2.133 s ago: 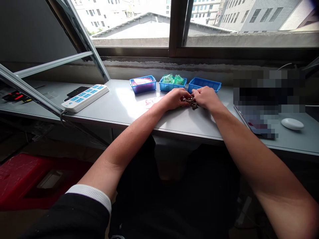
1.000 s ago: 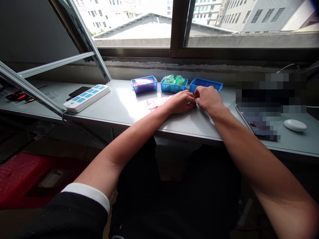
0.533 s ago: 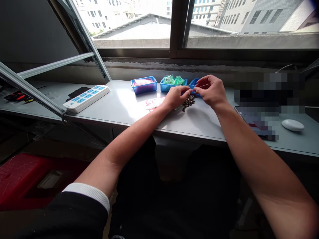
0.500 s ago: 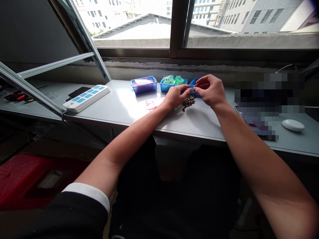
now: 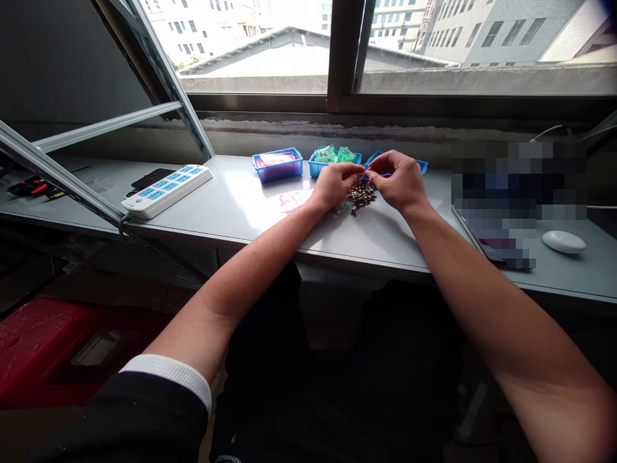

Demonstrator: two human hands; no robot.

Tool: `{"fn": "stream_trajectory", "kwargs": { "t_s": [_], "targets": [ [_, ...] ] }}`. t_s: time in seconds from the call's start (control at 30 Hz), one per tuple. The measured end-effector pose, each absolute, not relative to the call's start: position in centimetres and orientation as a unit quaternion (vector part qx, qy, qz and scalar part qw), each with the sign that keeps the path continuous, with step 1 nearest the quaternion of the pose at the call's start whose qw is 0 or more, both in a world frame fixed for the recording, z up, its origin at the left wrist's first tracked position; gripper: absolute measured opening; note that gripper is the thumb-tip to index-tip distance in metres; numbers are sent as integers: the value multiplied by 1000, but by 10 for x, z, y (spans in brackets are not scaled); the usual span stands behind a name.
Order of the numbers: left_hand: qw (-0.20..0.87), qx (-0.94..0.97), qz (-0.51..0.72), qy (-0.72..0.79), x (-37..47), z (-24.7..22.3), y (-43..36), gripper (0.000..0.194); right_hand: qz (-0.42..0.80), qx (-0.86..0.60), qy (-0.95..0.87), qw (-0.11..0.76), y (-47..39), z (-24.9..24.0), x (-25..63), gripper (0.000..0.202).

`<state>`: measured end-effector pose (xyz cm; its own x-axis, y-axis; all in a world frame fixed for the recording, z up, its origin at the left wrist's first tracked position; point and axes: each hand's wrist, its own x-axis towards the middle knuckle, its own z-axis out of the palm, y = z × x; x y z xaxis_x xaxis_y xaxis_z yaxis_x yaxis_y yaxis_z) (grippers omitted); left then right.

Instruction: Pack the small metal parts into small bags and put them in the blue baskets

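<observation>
No readable text anywhere

The power strip [image 5: 166, 187] at centre left shows blue socket faces but no legible marking — too small. The pink sheet [image 5: 295, 200] on the table [image 5: 241, 206] near frame centre carries red print, blurred past reading. At right, the screen area [image 5: 518, 193] is pixelated — nothing there can be made out.

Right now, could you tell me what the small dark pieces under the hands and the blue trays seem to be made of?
Small dark pieces: probably metal, with glinting highlights on a brownish finish. Blue trays: likely moulded plastic, with uniform colour and thin, slightly glossy walls.
</observation>
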<state>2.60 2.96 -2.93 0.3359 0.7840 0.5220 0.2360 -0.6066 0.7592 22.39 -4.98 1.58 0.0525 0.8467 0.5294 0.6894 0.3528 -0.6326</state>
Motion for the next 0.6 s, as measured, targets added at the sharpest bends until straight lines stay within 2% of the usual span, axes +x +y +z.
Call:
{"fn": "stream_trajectory", "kwargs": {
  "t_s": [0.2,0.37,0.47,0.6],
  "targets": [
    [250,780,466,335,24,-30,29,32,86,-554,-695,450,-50,13,224,15],
    [278,770,482,313,25,-32,32,60,98,-543,-708,441,-51,13,220,34],
    [268,770,486,315,26,-32,34,54,91,-531,-724,431,-50,12,220,40],
    [252,751,503,346,25,-27,28,35,88,-542,-711,439,-51,13,221,24]
  ]
}}
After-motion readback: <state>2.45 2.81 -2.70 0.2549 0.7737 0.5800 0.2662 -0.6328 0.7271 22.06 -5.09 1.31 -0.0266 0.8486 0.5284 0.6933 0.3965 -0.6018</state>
